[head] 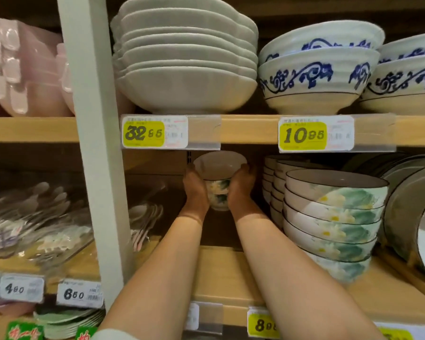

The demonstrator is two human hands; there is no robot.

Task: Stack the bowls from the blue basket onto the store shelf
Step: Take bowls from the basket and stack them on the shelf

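Stacked bowls (219,168), white inside and green-flowered outside, are gripped by the curled fingers of the left hand (195,190) and right hand (241,187) within a pale wooden shelf (219,271).

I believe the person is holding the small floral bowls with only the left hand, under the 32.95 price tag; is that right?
Not quite. In the head view the left hand and the right hand both hold the small floral bowls, one on each side, under the 32.95 price tag.
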